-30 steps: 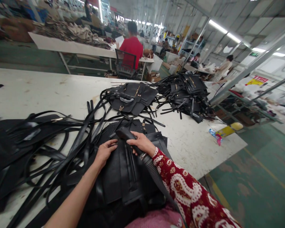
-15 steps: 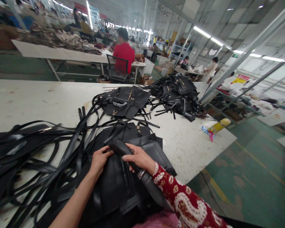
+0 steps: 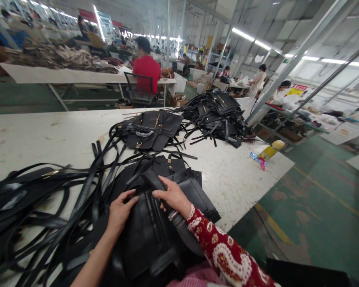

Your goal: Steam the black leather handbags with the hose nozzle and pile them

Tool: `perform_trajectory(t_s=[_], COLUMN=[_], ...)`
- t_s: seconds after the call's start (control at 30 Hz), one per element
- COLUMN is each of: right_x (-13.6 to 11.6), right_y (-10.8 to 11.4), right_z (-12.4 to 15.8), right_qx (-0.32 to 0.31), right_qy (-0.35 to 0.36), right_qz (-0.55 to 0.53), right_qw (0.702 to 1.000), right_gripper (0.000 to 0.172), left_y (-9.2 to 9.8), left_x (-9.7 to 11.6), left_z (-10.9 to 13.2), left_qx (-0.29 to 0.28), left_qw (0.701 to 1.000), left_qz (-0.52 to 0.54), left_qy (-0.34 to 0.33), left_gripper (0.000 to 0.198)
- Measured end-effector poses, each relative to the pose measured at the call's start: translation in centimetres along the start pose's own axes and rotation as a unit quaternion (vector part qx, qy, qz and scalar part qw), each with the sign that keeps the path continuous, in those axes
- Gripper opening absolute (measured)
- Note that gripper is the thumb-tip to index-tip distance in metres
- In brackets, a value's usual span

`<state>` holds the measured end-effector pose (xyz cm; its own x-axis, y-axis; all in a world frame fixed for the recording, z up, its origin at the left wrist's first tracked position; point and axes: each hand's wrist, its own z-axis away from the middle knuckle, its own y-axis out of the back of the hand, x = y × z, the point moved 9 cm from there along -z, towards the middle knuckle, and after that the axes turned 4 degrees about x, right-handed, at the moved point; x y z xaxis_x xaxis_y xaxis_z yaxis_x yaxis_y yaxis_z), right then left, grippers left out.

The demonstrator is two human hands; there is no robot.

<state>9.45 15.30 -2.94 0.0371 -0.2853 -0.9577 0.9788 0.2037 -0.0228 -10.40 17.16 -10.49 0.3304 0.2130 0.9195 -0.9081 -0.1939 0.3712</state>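
One white table [image 3: 32, 135] spreads under everything, and on it lie black bag pieces in about four groups: a far heap [image 3: 218, 115] at 1 o'clock from the hands, a smaller group [image 3: 155, 131] at 12, a strap-tangled heap [image 3: 0, 223] at 9, and, nearest, the black bag [image 3: 137, 235] being worked on, with more pieces just beyond it. Pieces within the heaps overlap too much to count, as do the straps [image 3: 91, 171]. That one bag lies at 6 o'clock from both hands, its seams and seemingly its long axis running from 11 to 5; its near end is partly hidden. The left hand [image 3: 119, 211] is the nearer to its edge, touching the corner at 11 o'clock with fingers bent and thumb close; whether it pinches the edge I cannot tell. The right hand [image 3: 173, 195], at 1, is closed round one black handle [image 3: 152, 181] that slants over the bag's far end, its single ribbed hose [image 3: 185, 233] trailing to 5 o'clock. Smallest, one yellow bottle-like thing [image 3: 271, 150] lies well apart at 2 o'clock
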Motion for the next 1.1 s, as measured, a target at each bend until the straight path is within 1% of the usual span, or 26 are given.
perform_trajectory(t_s=[0.03, 0.1, 0.2, 0.33, 0.43, 0.53, 0.6, 0.67, 0.7, 0.77, 0.83, 0.9, 1.0, 1.03, 1.1], right_x=[-0.3, -0.7, -0.2, 1.1, 1.9, 1.9, 1.5, 1.0, 0.8, 0.4, 0.1, -0.1, -0.1, 0.1, 0.7], right_y=[0.9, 2.3, 3.0, 1.7, 0.4, -0.5, -0.6, -0.3, -0.1, 0.5, 1.2, 1.7, 1.4, 1.1, 0.5], right_z=[0.1, 0.9, 3.0, 5.6, 5.9, 4.8, 4.2, 4.1, 4.3, 4.8, 5.5, 6.1, 6.8, 7.0, 7.2], right_qx=[0.016, 0.023, -0.009, -0.079, -0.112, -0.106, -0.082, -0.051, -0.036, -0.015, 0.0, 0.008, -0.003, -0.008, -0.019], right_qy=[0.009, 0.028, 0.026, -0.01, -0.038, -0.033, -0.002, 0.032, 0.043, 0.055, 0.058, 0.057, 0.048, 0.042, 0.014], right_qz=[-0.001, -0.012, -0.015, -0.016, -0.003, 0.002, 0.002, -0.004, -0.009, -0.012, -0.003, 0.011, 0.017, 0.021, 0.039], right_qw=[1.0, 0.999, 1.0, 0.997, 0.993, 0.994, 0.997, 0.998, 0.998, 0.998, 0.998, 0.998, 0.999, 0.999, 0.999], right_gripper=[0.06, 0.06, 0.055, 0.053, 0.055, 0.056, 0.054, 0.055, 0.057, 0.062, 0.063, 0.063, 0.061, 0.061, 0.061], left_y=[0.2, 0.6, 0.9, 0.7, 0.7, 0.7, 0.8, 0.9, 0.9, 0.5, 0.0, -0.2, -0.5, -0.8, -1.7], left_x=[0.5, 1.0, 1.1, 0.9, 1.3, 2.1, 2.8, 3.8, 4.4, 5.3, 5.6, 5.7, 5.9, 5.9, 5.8], left_z=[0.3, 0.6, 0.6, 0.3, 0.4, 0.8, 1.3, 2.1, 2.7, 4.1, 5.4, 6.5, 7.8, 8.2, 8.9], left_qx=[0.007, 0.022, 0.038, 0.029, 0.015, 0.007, 0.018, 0.042, 0.054, 0.067, 0.069, 0.077, 0.087, 0.078, 0.041], left_qw=[0.999, 0.997, 0.996, 0.996, 0.995, 0.992, 0.987, 0.974, 0.963, 0.931, 0.899, 0.875, 0.855, 0.849, 0.839], left_qz=[-0.024, -0.05, -0.059, -0.066, -0.084, -0.097, -0.106, -0.132, -0.152, -0.206, -0.262, -0.3, -0.324, -0.327, -0.329], left_qy=[-0.021, -0.05, -0.061, -0.051, -0.057, -0.083, -0.118, -0.179, -0.218, -0.293, -0.345, -0.371, -0.396, -0.407, -0.431], left_gripper=[0.044, 0.042, 0.041, 0.043, 0.044, 0.045, 0.045, 0.04, 0.035, 0.026, 0.022, 0.021, 0.024, 0.027, 0.033])
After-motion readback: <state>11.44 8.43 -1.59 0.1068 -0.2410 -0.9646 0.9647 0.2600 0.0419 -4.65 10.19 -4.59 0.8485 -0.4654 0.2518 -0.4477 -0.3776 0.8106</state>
